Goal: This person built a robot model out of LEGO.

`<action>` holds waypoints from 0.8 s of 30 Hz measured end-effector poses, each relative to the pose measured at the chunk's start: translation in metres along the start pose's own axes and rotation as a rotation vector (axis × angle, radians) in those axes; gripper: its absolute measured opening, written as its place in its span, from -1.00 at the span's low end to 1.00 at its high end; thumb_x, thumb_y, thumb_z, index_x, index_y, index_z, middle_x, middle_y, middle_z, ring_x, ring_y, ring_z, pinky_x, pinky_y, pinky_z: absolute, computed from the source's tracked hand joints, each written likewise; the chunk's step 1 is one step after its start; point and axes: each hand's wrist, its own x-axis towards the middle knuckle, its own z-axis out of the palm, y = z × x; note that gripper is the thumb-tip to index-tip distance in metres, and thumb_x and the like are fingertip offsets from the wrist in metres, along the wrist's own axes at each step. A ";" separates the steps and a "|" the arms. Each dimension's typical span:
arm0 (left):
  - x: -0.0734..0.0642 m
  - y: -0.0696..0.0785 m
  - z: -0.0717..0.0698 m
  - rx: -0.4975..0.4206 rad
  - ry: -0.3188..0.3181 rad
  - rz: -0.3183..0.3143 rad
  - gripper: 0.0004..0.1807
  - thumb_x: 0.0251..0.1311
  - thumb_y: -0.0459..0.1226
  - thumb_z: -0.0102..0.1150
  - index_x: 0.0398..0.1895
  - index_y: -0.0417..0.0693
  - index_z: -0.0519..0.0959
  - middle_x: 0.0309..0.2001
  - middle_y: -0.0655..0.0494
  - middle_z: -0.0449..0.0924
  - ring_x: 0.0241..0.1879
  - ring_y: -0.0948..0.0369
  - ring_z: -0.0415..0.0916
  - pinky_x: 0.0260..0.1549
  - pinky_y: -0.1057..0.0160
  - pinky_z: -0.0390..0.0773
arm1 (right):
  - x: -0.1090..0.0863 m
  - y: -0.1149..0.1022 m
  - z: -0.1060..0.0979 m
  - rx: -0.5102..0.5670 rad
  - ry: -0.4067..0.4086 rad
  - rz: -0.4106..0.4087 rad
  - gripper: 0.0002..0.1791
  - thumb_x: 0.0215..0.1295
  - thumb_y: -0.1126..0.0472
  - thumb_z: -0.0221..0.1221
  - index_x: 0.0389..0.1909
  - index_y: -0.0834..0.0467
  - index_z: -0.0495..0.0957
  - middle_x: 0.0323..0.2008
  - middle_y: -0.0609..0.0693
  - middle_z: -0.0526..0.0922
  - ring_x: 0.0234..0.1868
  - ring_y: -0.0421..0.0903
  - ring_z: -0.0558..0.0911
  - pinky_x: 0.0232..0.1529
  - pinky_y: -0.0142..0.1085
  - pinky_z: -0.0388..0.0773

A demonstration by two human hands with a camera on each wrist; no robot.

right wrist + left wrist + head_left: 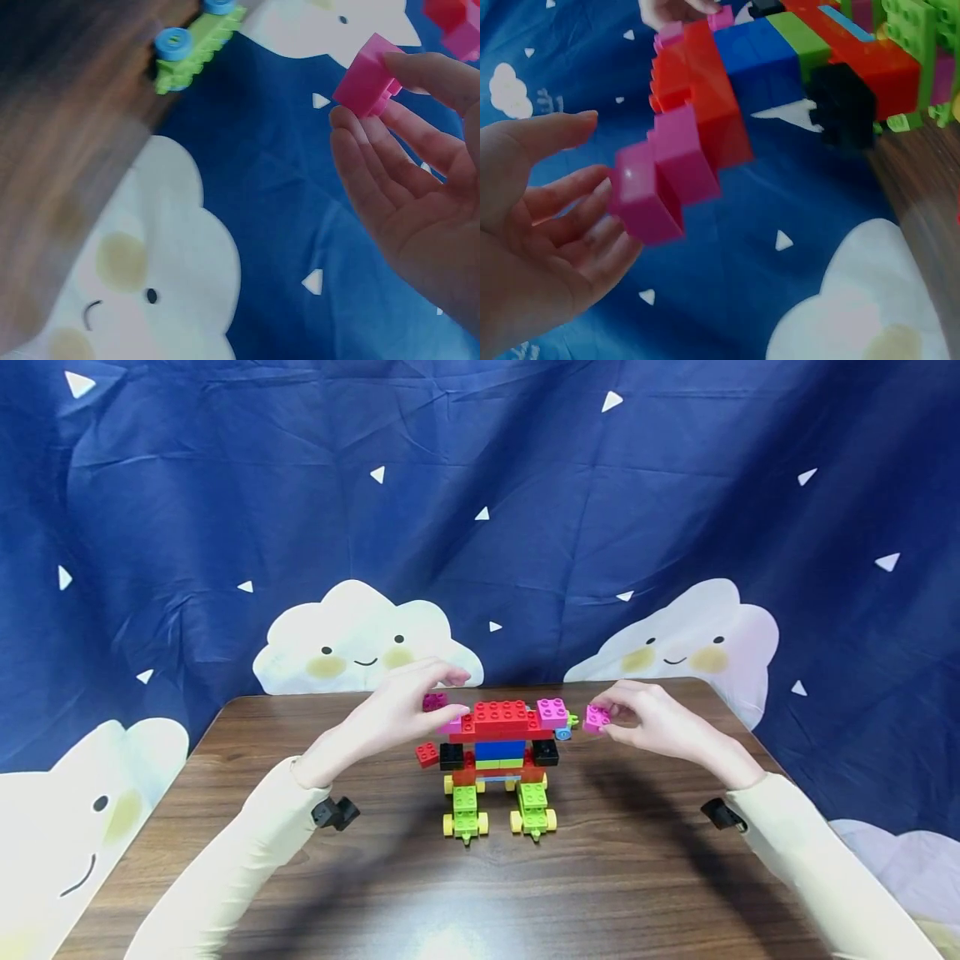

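A brick figure built of toy blocks stands upright on the table, with a red top brick (501,715), a blue brick (500,751) below it and green wheeled feet (465,814). My right hand (645,714) pinches a pink brick (369,73) between thumb and fingers, to the right of the figure and apart from it. At the figure's left arm my left hand (405,702) has its thumb and fingers spread around stepped pink bricks (646,195). Its fingertips lie close to the outer one; whether they touch it I cannot tell. Another pink brick (552,712) tops the right shoulder.
Black bricks (545,752) jut from both sides of the figure. A loose-looking red brick (427,754) lies by its left side. Behind the right shoulder is a green piece with blue wheels (196,49). The wooden table (630,860) ends at a blue cloud-patterned curtain (525,485).
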 end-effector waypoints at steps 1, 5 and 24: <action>0.003 0.003 0.001 0.005 0.001 0.014 -0.58 0.18 -0.21 0.37 0.09 -0.13 0.57 0.02 -0.01 0.67 0.05 0.09 0.62 0.13 0.10 0.60 | 0.002 -0.002 -0.003 -0.010 0.006 -0.008 -0.70 0.03 0.38 0.39 -0.15 0.22 0.66 -0.28 -0.01 0.69 -0.27 -0.10 0.65 -0.22 -0.23 0.64; 0.016 0.013 0.009 0.041 0.000 0.068 -0.60 0.18 -0.22 0.37 0.06 -0.16 0.58 -0.02 -0.01 0.68 0.03 0.12 0.60 0.12 0.14 0.60 | 0.007 -0.010 -0.013 -0.024 0.020 -0.029 -0.68 0.04 0.36 0.39 -0.13 0.21 0.65 -0.28 -0.01 0.71 -0.26 -0.11 0.66 -0.19 -0.17 0.65; 0.057 0.050 0.049 0.159 -0.144 -0.037 -0.58 0.21 -0.16 0.34 0.08 -0.17 0.60 0.01 -0.04 0.69 -0.02 0.13 0.63 0.06 0.26 0.63 | 0.025 -0.029 -0.039 0.005 -0.010 -0.069 -0.66 0.08 0.32 0.40 -0.08 0.21 0.63 -0.22 0.00 0.72 -0.24 -0.15 0.70 -0.17 -0.17 0.68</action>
